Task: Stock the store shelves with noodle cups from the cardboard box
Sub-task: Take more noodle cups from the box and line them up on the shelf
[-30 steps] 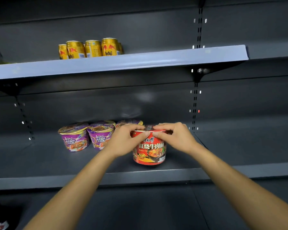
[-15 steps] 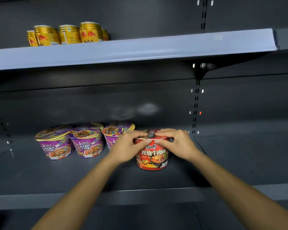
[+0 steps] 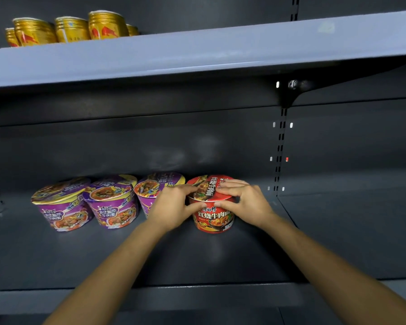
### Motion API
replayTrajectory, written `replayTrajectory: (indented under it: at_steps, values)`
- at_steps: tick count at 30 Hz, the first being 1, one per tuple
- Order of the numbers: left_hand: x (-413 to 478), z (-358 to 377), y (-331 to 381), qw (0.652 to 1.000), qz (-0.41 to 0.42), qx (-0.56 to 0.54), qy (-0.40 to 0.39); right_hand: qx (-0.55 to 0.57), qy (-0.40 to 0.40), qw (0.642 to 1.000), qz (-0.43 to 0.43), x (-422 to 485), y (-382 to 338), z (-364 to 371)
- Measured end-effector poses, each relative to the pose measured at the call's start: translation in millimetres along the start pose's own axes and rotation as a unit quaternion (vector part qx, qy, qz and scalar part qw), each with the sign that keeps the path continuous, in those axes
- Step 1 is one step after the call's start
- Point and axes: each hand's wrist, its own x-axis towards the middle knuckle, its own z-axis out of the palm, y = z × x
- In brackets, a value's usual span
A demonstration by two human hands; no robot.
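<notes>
Red noodle cup (image 3: pixel 215 218) in grip of left hand (image 3: pixel 171 205) and right hand (image 3: pixel 244 202); third purple cup (image 3: pixel 159 184) half-hidden.

1 red noodle cup (image 3: pixel 212 216) stands upright on the dark lower shelf (image 3: pixel 220 259), near the back wall. Its body is red with pale lettering and a picture of a filled bowl, and its printed lid is sealed. The left hand (image 3: pixel 171 207) and the right hand (image 3: pixel 246 202) grip its rim from either side, fingers on the lid, thumbs on the front wall. 3 purple cups with sealed, yellow-edged lids stand upright in a row to its left: the left purple cup (image 3: pixel 61 207), the middle purple cup (image 3: pixel 113 202) close against it, and the right purple cup (image 3: pixel 155 186), partly hidden by the left hand, just beside the red lid.
</notes>
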Motion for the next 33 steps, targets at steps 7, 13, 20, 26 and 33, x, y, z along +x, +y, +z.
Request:
replayTrajectory:
  at_steps: [7, 13, 20, 26, 33]
  values:
    - [5.9, 9.1, -0.5, 1.0, -0.016, 0.014, 0.022, 0.001, 0.007, 1.0, 0.001, 8.0, 9.7, 0.5]
    - [14.2, 13.7, 2.2, 1.0, -0.017, 0.012, 0.013, -0.008, 0.005, 1.0, 0.002, 12.6, 18.4, -1.9]
    - [23.7, 16.1, 3.3, 1.0, -0.016, 0.024, 0.001, 0.002, -0.003, 1.0, 0.013, 19.1, 27.2, -5.7]
    - [29.5, 19.6, 0.3, 0.999, -0.026, 0.032, 0.004, 0.008, -0.002, 1.0, 0.02, 21.4, 30.4, -2.7]
    - [28.5, 20.0, 3.7, 0.999, -0.028, 0.024, 0.003, 0.001, 0.005, 1.0, 0.009, 21.1, 29.7, -3.5]
